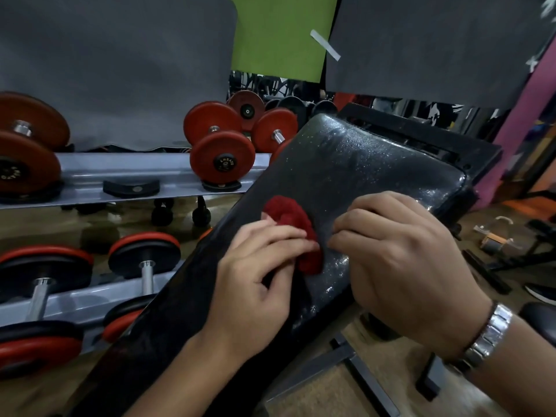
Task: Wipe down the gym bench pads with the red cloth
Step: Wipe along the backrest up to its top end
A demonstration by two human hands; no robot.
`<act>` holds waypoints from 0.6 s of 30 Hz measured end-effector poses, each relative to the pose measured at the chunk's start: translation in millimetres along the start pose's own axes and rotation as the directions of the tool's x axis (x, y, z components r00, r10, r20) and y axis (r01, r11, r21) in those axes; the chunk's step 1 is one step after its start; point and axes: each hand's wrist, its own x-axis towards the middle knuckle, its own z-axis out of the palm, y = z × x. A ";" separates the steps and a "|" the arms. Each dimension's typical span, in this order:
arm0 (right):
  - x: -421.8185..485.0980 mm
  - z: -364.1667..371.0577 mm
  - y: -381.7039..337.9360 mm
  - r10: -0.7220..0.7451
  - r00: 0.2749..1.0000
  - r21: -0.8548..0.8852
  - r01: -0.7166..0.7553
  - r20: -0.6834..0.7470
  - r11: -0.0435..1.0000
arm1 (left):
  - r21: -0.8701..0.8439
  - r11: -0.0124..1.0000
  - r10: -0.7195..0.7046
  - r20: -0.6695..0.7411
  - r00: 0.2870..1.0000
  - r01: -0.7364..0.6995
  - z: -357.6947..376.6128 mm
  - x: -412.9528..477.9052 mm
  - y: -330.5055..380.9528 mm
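1. A long black vinyl gym bench pad (361,164), glossy and speckled with what look like fine droplets, runs diagonally from lower left to upper right, seen from above.
2. A small, bunched red cloth (288,224) of fuzzy fabric lies on the pad near the middle of its width, roughly halfway along the visible length.
3. The left hand (258,266) rests on the near edge of the red cloth, fingers curled over it and gripping it against the pad.
4. The right hand (400,260) sits just right of the cloth, fingers curled, fingertips at the cloth's edge. I cannot tell whether it pinches the fabric or only touches the pad. A silver metal watch (487,335) circles that wrist.
5. The cloth looks light, soft and floppy, so it will likely fold or slip out unless held bunched in the palm with fingers spread over the top. The pad looks firm, slick and possibly damp, so the cloth should glide easily under downward pressure.
6. To the left, a grey metal rack (120,176) holds red and black dumbbells (222,158).
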 end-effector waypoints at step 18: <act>-2.7 0.4 -0.2 0.009 1.000 0.010 -0.008 -0.017 1.000 | 0.040 0.999 -0.024 0.003 1.000 0.024 -10.2 41.5 -44.3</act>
